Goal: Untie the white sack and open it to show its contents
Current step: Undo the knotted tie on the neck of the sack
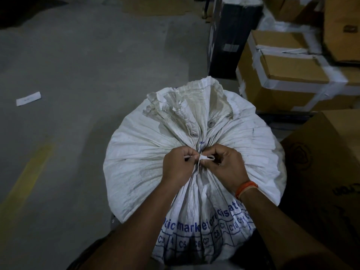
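A full white woven sack (140,152) with blue print stands upright in front of me, its neck gathered and bound by a thin white tie (204,157). The loose mouth of the sack fans out above the knot. My left hand (178,164) pinches one end of the tie just left of the knot. My right hand (224,164), with an orange band at the wrist, pinches the tie's loop on the right side. Both hands rest against the bunched fabric. The sack's contents are hidden.
Taped cardboard boxes (288,78) are stacked at the right, with a larger brown box (327,164) close beside the sack and a black box (228,36) behind. Grey concrete floor (78,65) lies to the left, with a paper slip (28,98) and a yellow line (25,178).
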The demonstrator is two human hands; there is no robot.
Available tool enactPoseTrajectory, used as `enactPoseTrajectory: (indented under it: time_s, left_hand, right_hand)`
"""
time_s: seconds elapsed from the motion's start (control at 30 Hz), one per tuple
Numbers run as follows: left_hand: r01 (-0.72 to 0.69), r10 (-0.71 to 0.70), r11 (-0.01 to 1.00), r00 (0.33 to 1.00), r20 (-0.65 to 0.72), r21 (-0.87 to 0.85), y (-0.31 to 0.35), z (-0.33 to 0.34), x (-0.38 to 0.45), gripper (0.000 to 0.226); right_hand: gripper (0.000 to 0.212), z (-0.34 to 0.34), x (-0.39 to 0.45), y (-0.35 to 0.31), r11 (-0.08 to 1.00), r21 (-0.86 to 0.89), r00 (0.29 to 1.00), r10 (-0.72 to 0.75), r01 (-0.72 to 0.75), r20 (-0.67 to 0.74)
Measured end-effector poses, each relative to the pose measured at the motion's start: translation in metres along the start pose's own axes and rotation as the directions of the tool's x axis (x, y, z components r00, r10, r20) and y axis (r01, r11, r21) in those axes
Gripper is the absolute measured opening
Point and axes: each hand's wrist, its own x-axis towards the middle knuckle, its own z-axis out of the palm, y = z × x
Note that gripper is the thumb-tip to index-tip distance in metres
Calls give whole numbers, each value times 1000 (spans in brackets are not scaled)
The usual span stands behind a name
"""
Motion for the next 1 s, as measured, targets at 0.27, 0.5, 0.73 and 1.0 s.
enactPoseTrajectory:
  time_s: [0.27, 0.5, 0.73, 1.0]
  left_hand:
    - [-6, 6, 1000, 1000, 15, -28, 0, -3, 0, 10]
    - [1, 2, 998, 999, 40, -70, 0, -6, 1, 10]
    - [-8, 13, 999, 995, 96, -46, 3, -13, 1, 9]
    - [-53, 51, 997, 998, 37, 60, 4, -27, 1, 7]
  right_hand:
    - [17, 0, 2, -1, 1000, -7, 1000, -10, 10, 1]
    - [18, -1, 3, 0, 1000, 2, 1000, -3, 3, 4]
    - [18, -2, 4, 2, 1000, -3, 1000, -12, 12, 7]
    - [17, -2, 6, 5, 1000, 29, 1000, -13, 12, 8]
